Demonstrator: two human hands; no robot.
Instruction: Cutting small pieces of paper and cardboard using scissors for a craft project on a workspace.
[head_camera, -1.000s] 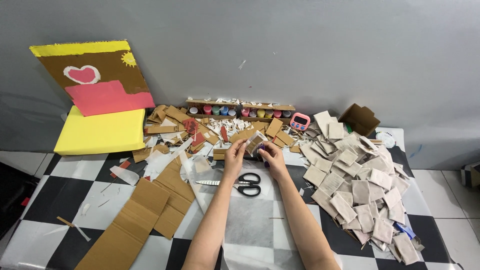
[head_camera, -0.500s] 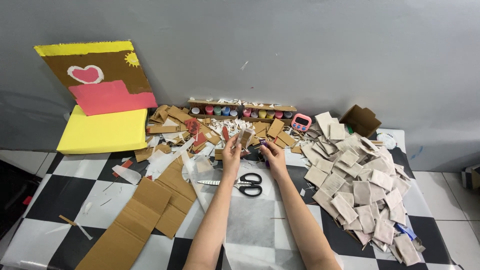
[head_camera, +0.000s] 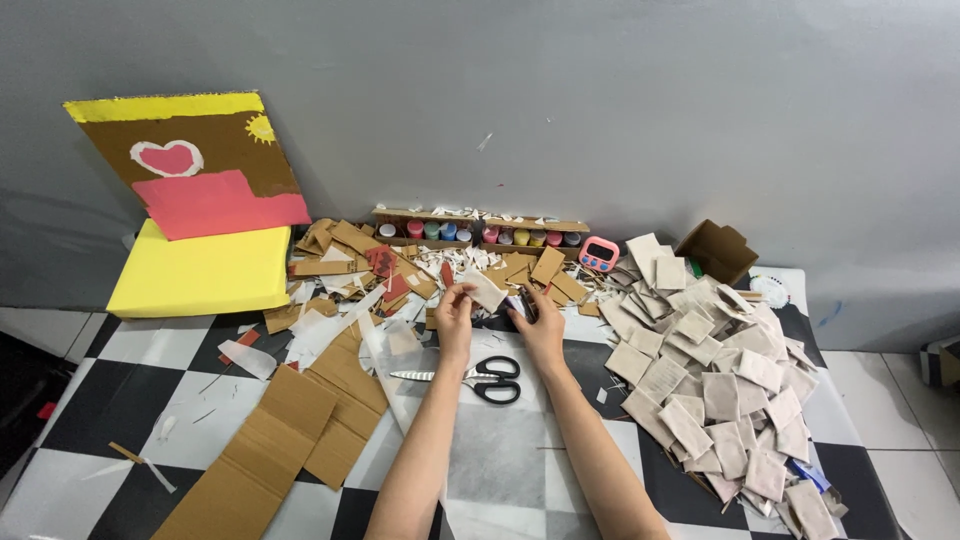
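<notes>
Nearest me, my two forearms run up over a checkered black-and-white tabletop (head_camera: 130, 345) with a pale sheet (head_camera: 500, 460) spread under them. A long strip of cardboard (head_camera: 275, 440) lies flat to my left, and a big heap of beige squares (head_camera: 720, 390) covers the right side. Black-handled scissors (head_camera: 480, 378) lie closed on the sheet just below my hands. My left hand (head_camera: 455, 312) has its fingers pinched together on a small pale piece (head_camera: 487, 290), held just above the tabletop in the middle, ahead of the scissors. My right hand (head_camera: 540, 322) sits close beside it, fingers curled on something small and dark; I cannot tell what it is. Beyond the hands is a litter of cardboard scraps (head_camera: 350, 260) and white paper bits. Farther back, a row of paint pots (head_camera: 480, 234) stands in a low cardboard tray, with a pink timer (head_camera: 598, 253) at its right end and an open box (head_camera: 715, 250) beyond that. At far left a yellow board (head_camera: 200, 272) lies flat, and a painted panel (head_camera: 195, 160) with a heart leans on the plain grey wall (head_camera: 600, 100). White floor tiles show at the right edge.
</notes>
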